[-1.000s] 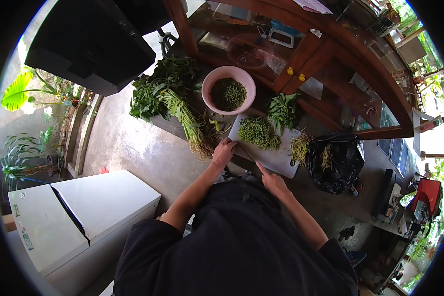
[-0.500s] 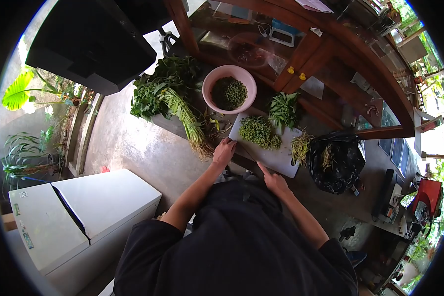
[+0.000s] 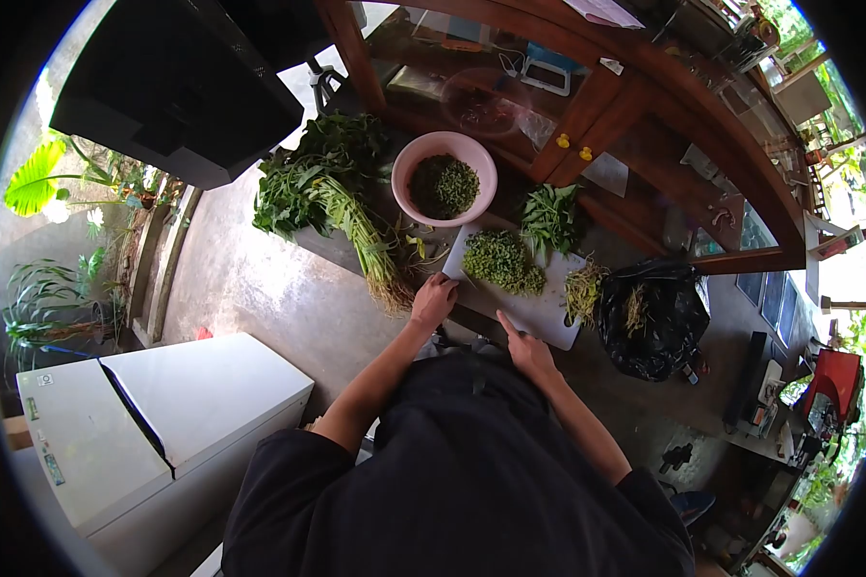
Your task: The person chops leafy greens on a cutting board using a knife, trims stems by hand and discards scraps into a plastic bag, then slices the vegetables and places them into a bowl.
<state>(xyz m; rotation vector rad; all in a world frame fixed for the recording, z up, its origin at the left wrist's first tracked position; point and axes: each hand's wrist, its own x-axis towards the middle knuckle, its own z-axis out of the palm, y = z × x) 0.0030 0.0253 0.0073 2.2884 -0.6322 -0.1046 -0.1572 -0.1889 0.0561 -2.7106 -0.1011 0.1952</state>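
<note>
A white cutting board (image 3: 539,322) lies in front of me, bearing a heap of chopped green stems and leaves (image 3: 503,262). My right hand (image 3: 532,354) is closed with its index finger stretched along what looks like a thin knife (image 3: 479,296), which points up and left over the board's near edge; the handle is hidden in my palm. At the board's left corner, my left hand (image 3: 434,301) is closed, its fingertips pinched near the knife's far end. What it pinches is too small to tell.
A pink bowl (image 3: 402,183) of chopped greens stands behind the board. Leafy bunches with roots (image 3: 361,226) lie left; loose leaves (image 3: 550,216) and root trimmings (image 3: 584,291) lie right, beside a black plastic bag (image 3: 640,351). A wooden glass cabinet (image 3: 597,106) stands behind, a white fridge (image 3: 202,389) left.
The right hand has shifted slightly up and left, and the thin blade shows less plainly. My left hand stays at the board's corner. The whole view has tilted a little.
</note>
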